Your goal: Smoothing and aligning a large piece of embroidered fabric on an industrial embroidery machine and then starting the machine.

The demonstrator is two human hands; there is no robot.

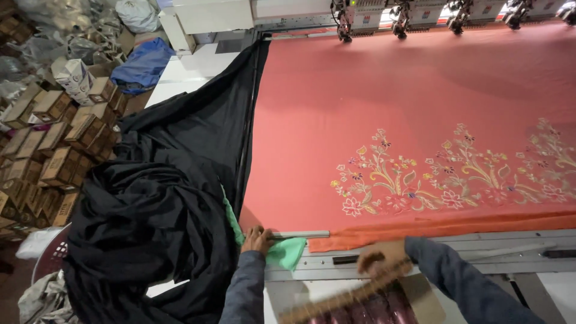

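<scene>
A wide salmon-pink cloth (408, 90) with floral embroidery (444, 174) lies stretched on the embroidery machine bed. My left hand (257, 239) presses on the cloth's near left corner, beside a grey metal frame bar (300, 234) and a green cloth (287, 252). My right hand (384, 259), blurred, rests on the machine's grey front rail (480, 246), just below the cloth's folded orange edge. Its fingers look curled; whether it holds anything I cannot tell. A wooden stick (345, 297) lies blurred below it.
A large heap of black fabric (156, 216) hangs off the left of the bed. Stacked cardboard boxes (54, 150) fill the far left floor. Several sewing heads (399, 15) line the back. Dark thread spools (360, 312) sit in a box near me.
</scene>
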